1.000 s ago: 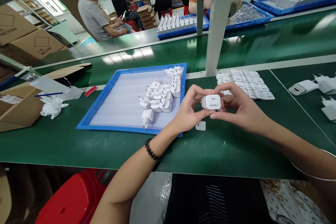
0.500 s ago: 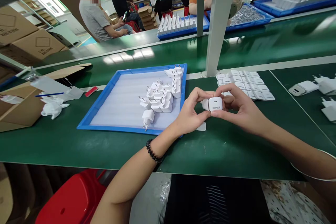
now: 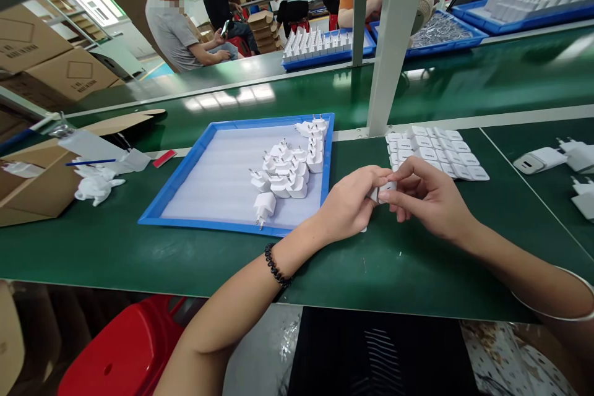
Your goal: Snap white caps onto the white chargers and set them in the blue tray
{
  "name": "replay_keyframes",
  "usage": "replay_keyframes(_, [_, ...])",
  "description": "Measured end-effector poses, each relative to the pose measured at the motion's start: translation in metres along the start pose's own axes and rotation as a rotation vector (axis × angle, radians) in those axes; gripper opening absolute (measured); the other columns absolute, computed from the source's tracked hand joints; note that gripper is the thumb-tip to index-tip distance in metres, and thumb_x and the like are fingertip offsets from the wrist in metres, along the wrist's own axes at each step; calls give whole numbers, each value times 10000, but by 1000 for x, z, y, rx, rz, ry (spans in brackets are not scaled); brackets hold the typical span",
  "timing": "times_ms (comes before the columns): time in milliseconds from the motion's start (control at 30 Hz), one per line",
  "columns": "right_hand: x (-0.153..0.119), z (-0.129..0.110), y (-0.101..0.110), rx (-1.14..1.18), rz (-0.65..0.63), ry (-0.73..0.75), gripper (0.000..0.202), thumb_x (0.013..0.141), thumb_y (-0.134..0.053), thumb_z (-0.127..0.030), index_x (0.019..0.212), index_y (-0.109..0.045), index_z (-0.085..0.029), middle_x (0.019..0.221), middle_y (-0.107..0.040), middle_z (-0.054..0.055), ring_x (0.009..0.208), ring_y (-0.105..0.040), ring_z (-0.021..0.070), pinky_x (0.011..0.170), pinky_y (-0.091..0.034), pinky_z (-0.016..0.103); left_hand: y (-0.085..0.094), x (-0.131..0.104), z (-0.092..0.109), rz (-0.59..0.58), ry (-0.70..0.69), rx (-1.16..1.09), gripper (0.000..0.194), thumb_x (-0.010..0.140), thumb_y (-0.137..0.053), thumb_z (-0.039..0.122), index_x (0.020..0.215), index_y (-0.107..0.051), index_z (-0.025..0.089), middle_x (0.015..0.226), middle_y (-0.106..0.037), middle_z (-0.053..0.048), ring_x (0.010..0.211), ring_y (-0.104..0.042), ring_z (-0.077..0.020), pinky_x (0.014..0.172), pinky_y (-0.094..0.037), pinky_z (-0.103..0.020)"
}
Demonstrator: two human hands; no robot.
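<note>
Two hands hold one white adapter [image 3: 387, 187], just right of the blue tray [image 3: 184, 170] and above the green desk [image 3: 223, 260]. The left hand [image 3: 350, 201] has its fingers closed around the adapter; the right hand [image 3: 429, 201] pinches it between thumb and fingers. The edge of one small white piece [image 3: 364, 229] shows under the left hand, beside the tray's near right corner. Further right of the tray lie about twenty or more white covers [image 3: 461, 158] in rows, and beyond them three loose adapters [image 3: 538, 161]. Left of the tray is one red piece [image 3: 164, 158]. The tray holds over a dozen overlapping plugs [image 3: 281, 167], too bunched to count exactly, heaped at its right side. One open cardboard box [image 3: 46, 189], well left of the tray, has a white object [image 3: 23, 169] inside.
</note>
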State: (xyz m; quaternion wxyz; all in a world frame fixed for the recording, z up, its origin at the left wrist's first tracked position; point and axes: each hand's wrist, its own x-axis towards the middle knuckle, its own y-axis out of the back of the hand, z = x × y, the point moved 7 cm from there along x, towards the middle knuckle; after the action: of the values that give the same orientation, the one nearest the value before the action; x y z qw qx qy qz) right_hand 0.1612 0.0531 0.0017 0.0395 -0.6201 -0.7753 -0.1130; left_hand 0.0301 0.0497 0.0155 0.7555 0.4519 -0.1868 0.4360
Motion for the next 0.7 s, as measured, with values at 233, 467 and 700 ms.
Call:
replay_keyframes(233, [5,-4,2,104,-76,-63,274,873,-732,-417,797,-559,-219,544,-651,-27,381,-593,119,360,-443,208,0,-1,-2,13,35,-38,323,891,-456,65,1179,-474,211,1263,-632,-119,1223,-609,-224,966,-536,-393])
replay_keyframes(467, [11,-3,1,268,-199,-111,231,875,-740,-408,898,-605,-223,577,-700,-14,415,-620,119,428,-501,221,2,-2,-11,88,231,-310,255,912,-623,212,1083,-434,219,1290,-645,-123,1177,-639,-226,931,-520,-394])
replay_keyframes(700, [9,-3,0,180,-132,-23,289,791,-829,-334,899,-580,-234,580,-678,-37,432,-633,134,435,-540,245,-1,-3,-15,59,288,-335,256,909,-628,251,1079,-439,215,1297,-648,-120,1190,-635,-231,957,-513,-411])
